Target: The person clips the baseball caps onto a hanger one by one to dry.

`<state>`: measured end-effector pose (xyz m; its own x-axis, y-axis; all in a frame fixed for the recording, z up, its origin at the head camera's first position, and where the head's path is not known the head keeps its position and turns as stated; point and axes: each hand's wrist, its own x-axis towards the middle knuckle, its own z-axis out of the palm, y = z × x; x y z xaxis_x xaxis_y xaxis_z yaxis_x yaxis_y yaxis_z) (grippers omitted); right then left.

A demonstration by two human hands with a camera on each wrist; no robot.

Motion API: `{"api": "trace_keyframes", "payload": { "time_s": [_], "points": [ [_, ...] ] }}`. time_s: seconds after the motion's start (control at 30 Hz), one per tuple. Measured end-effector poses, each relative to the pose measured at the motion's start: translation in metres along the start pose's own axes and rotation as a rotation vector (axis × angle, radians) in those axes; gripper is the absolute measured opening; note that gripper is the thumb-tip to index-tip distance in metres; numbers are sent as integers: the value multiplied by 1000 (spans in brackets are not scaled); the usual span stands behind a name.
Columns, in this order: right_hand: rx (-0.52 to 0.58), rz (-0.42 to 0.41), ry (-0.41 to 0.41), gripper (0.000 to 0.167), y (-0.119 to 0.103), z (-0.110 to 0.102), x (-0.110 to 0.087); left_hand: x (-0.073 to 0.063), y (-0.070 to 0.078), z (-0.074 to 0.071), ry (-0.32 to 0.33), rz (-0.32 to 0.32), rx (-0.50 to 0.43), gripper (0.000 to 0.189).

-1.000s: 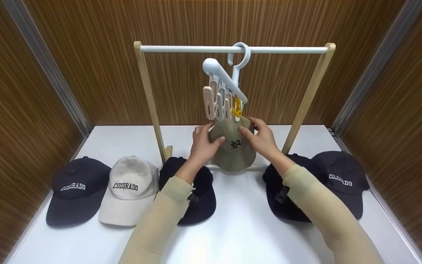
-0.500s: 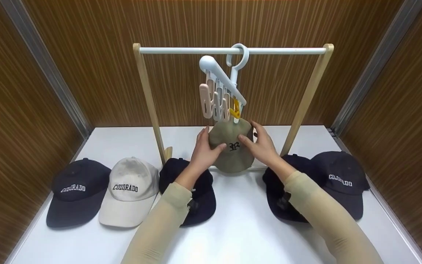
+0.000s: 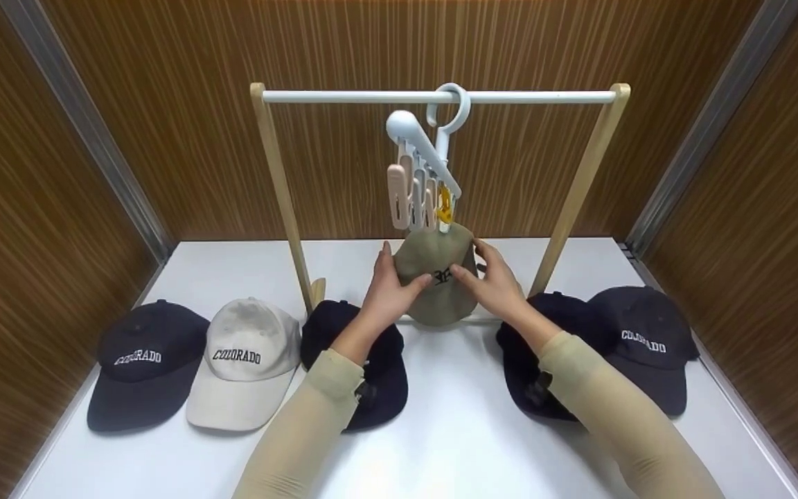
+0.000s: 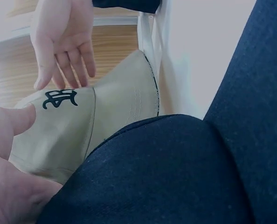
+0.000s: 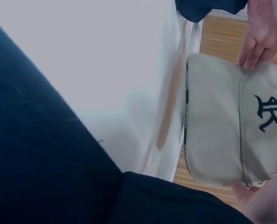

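"Head view first: what are you touching?"

"An olive cap (image 3: 432,251). It's facing me just below the pale hanger (image 3: 427,152), its crown meeting the row of clips (image 3: 397,197); whether any clip is biting it, I can't tell."

"And the grip?"

"My left hand (image 3: 392,287) and right hand (image 3: 499,281) are flanking it, fingers lying along its sides, thumbs resting on its front by the dark monogram (image 5: 269,106). Both are touching it, fingers unfurled."

"And underneath?"

"The white table (image 3: 433,388) is spreading below, glaring brightly near me. The rack's wooden legs (image 3: 280,187) are standing on it, carrying a white bar (image 3: 350,97); the hanger's hook is looping over that. To my left, a navy cap (image 3: 146,381), a light grey cap (image 3: 243,384) and a black cap (image 3: 386,378) are lying, the first two showing COLORADO. To my right, a second black cap (image 3: 520,353) is lying partly behind my forearm (image 3: 614,402), just beside a lettered dark cap (image 3: 648,357)."

"And the room?"

"Striped brown wood panels (image 3: 343,41) are enclosing the table on three sides, grey metal strips (image 3: 87,125) running up the corners."
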<state>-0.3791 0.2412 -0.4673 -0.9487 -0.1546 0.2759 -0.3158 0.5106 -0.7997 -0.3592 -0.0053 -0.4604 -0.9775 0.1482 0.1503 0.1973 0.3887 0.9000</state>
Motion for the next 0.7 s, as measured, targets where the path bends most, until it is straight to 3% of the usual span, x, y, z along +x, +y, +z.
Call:
{"api": "trace_keyframes", "payload": {
  "time_s": [0.13, 0.4, 0.7],
  "points": [
    [4, 23, -14, 87, -1, 2, -4, -1, -1, 0, -10, 0, -17, 111],
    [122, -20, -48, 82, 3, 7, -7, -3, -3, 2, -27, -9, -43, 113],
    [101, -19, -62, 83, 4, 8, -11, -9, -1, 4, -31, -30, -94, 115]
  ]
}}
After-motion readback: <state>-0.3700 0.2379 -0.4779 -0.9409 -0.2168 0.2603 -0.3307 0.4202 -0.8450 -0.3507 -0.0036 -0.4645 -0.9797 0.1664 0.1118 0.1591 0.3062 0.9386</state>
